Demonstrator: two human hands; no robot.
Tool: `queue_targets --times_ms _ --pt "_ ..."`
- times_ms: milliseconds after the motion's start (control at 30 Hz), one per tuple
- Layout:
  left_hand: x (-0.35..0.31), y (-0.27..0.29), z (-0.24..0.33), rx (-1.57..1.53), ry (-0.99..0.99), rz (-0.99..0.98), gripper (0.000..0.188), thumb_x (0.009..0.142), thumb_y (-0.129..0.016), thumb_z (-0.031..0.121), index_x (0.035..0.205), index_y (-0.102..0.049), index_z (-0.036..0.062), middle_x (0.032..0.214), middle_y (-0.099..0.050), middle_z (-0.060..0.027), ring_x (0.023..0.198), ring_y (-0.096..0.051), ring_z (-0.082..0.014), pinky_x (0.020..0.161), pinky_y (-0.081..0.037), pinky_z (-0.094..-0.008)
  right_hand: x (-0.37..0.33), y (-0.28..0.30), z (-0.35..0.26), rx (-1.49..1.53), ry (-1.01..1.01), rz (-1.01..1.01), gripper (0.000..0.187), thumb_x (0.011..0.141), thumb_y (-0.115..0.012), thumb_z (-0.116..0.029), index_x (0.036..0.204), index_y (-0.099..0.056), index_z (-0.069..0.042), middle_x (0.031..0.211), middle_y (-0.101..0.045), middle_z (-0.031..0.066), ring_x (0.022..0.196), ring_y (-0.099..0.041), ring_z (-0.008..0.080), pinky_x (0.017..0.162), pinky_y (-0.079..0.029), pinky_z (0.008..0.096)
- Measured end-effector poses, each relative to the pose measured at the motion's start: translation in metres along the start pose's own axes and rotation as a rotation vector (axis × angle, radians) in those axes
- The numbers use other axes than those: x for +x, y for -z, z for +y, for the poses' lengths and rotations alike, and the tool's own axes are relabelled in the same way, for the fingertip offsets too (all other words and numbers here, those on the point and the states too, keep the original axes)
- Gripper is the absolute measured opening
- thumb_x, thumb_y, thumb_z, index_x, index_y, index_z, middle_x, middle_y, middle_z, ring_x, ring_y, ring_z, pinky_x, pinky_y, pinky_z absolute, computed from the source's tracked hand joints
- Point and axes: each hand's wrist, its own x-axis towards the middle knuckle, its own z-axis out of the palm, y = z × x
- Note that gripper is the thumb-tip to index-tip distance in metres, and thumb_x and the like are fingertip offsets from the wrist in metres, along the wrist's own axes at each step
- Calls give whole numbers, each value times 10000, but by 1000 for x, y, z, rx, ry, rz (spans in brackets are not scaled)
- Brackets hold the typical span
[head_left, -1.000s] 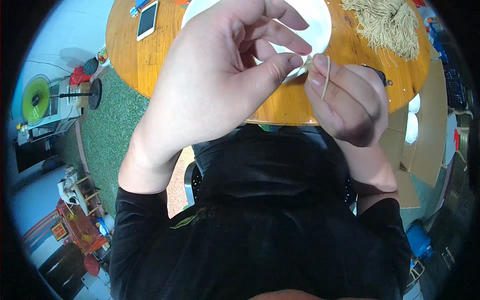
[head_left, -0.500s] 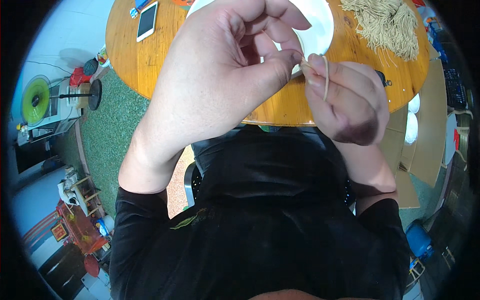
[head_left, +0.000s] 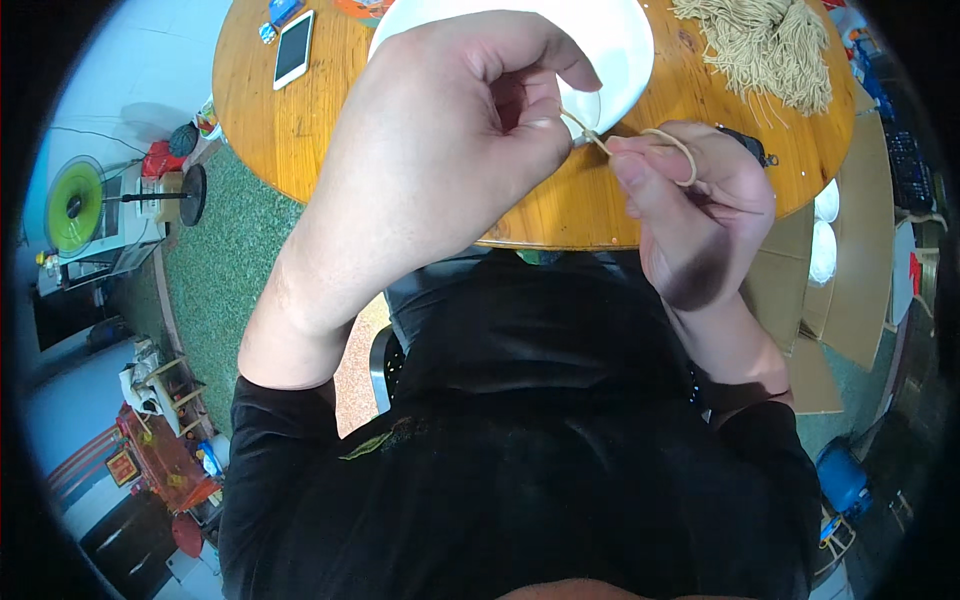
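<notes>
A thin beige cord (head_left: 600,144) runs in a short stretch between my two hands, over the near edge of a white basin (head_left: 632,60). My left hand (head_left: 440,150) is closed on one part of it, its curled fingers hiding that end; the index finger arches above. Thumb and fingertips of my right hand (head_left: 705,215) pinch the cord, and its tail curves in a loop over the index finger. Something small and greyish sits on the cord beside my left thumb, too small to make out.
A thick bundle of beige cords (head_left: 775,60) lies at the table's far right. On the wooden table (head_left: 250,100) are a white phone (head_left: 293,50) at the left and a black item with a metal ring (head_left: 748,146) behind my right hand. Cardboard (head_left: 850,260) lies at right.
My hands have moved slightly apart, exposing more cord between them. My right hand has turned so its thumb shows, and the loop has swung outward. The left fingers have curled in more.
</notes>
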Motion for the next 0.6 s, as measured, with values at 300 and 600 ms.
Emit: queue_targets --times_ms 300,600 --pt "-2 4 -11 93 -514 -27 235 845 -804 80 1062 -745 12 1113 -757 -133 1027 -739 -263 866 -563 -360 1 0 -7 -3 -188 20 117 952 -795 77 1051 -742 45 1009 -808 150 947 -792 175 851 -643 278" --pt "-22 -11 -7 294 -506 132 184 810 -825 -21 969 -752 34 1071 -776 -107 969 -743 -296 834 -582 -376 -2 2 -21 -165 -43 -143 172 917 -787 141 1047 -739 39 1068 -788 145 993 -778 183 898 -638 306"
